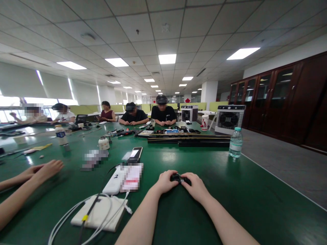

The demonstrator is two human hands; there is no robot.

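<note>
Both my hands meet over the green table [230, 190] in front of me. My left hand [165, 182] and my right hand [195, 186] each grip one end of a small black object [180, 178], held just above or on the tabletop. Fingers of both hands curl around it, so most of it is hidden and I cannot tell what it is.
Left of my hands lie a white power bank [114, 182], a white flat device with cables [100, 212] and a phone [135, 153]. A co-worker's hands [38, 172] rest at the left. A water bottle [235, 142], black bars [190, 139], fans and seated people are farther back.
</note>
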